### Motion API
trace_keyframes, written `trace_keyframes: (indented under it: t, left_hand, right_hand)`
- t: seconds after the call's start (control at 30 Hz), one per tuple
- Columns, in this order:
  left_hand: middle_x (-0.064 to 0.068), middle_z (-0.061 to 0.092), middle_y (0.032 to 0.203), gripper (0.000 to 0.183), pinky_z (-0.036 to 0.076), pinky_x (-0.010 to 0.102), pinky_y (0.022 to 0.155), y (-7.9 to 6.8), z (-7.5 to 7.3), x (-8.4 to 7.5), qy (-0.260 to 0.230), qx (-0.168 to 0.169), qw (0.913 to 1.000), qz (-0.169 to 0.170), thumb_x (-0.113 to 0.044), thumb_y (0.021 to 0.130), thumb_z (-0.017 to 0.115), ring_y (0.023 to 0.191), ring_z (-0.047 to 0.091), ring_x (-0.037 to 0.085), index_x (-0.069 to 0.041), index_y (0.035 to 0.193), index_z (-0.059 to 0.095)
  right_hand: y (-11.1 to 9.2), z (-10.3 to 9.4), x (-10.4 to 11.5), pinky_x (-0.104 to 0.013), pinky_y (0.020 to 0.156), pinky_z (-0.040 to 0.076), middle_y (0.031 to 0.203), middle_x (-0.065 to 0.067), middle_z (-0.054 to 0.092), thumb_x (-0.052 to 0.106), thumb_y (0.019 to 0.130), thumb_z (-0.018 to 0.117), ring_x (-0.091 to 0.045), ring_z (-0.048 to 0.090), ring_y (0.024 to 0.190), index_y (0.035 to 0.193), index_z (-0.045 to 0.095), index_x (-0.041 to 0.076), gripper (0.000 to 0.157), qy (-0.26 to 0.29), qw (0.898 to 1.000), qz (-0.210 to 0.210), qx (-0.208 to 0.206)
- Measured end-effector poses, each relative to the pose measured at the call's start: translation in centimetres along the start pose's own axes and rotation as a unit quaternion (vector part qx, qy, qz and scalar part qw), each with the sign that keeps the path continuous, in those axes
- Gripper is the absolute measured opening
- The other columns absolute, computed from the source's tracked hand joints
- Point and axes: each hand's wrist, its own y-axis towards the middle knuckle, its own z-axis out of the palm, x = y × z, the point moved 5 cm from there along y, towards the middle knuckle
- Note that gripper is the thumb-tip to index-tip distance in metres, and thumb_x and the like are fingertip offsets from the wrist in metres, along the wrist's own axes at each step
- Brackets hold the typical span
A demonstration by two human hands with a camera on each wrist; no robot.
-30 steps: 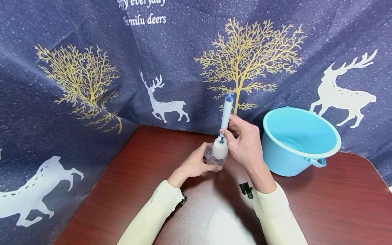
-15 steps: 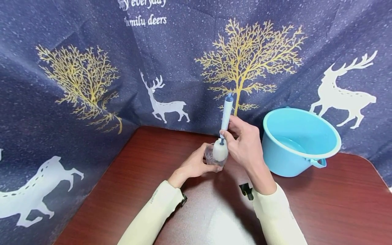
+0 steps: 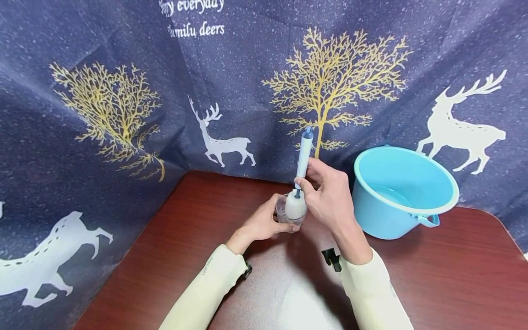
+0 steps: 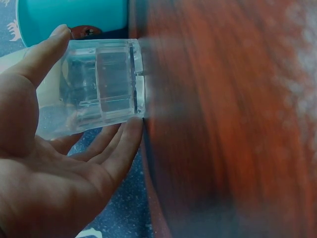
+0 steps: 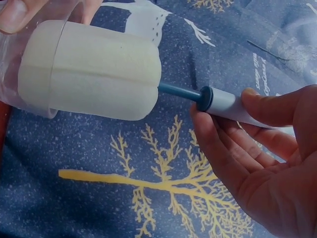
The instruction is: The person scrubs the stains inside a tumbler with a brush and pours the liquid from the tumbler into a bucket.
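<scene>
My left hand [image 3: 264, 221] holds a clear cup [image 4: 109, 82] upright on the table, thumb on one side and fingers on the other. A sponge cup brush stands in the cup, its white sponge head [image 5: 99, 69] partly inside and partly above the rim. The light blue brush handle [image 3: 304, 153] rises above the cup, tilted slightly to the right. My right hand [image 3: 332, 195] pinches the lower handle between thumb and fingers, just above the dark blue stem [image 5: 179, 91]. In the left wrist view the sponge shows only faintly through the cup's wall.
A light blue bucket [image 3: 383, 224] stands to the right of my right hand on the reddish-brown wooden table [image 3: 462, 266]. Behind the table hangs a dark blue cloth [image 3: 255, 55] printed with white deer and golden trees.
The brush has shifted slightly within the cup, its handle a little lower and leaning slightly more to the left. My right hand has moved with it; the left hand keeps its hold.
</scene>
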Motion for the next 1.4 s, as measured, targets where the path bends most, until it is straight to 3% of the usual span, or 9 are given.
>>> trace_keyframes:
  t: [0.83,1.07,1.4]
  left_hand:
    - [0.001,0.064,0.129,0.079,0.052,0.038,0.099,-0.10,-0.03,0.13,-0.002,0.004,0.9999,-0.015,-0.035,0.082,0.094,0.115,0.062,0.017,-0.015,0.143,0.048]
    - [-0.001,0.066,0.119,0.071,0.053,0.036,0.093,-0.10,-0.08,0.05,-0.001,0.002,1.0000,-0.009,-0.034,0.081,0.094,0.104,0.064,0.015,-0.015,0.134,0.050]
    - [0.000,0.066,0.120,0.072,0.053,0.037,0.094,0.05,-0.01,0.27,0.001,-0.001,1.0000,0.006,-0.035,0.081,0.094,0.105,0.064,0.015,-0.014,0.135,0.050]
  right_hand:
    - [-0.08,0.24,-0.07,-0.037,0.072,0.057,0.089,0.002,0.078,0.003,0.093,0.079,-0.013,0.077,0.084,0.112,0.074,0.016,0.024,0.014,1.000,0.020,0.006]
    - [-0.05,0.46,-0.22,-0.033,0.070,0.056,0.089,0.002,0.078,0.004,0.093,0.080,-0.011,0.077,0.084,0.112,0.074,0.016,0.023,0.024,0.999,0.025,0.007]
    - [0.05,0.69,-0.62,-0.031,0.069,0.056,0.089,0.002,0.078,0.005,0.092,0.081,-0.011,0.077,0.083,0.109,0.074,0.014,0.021,0.020,1.000,0.021,-0.005]
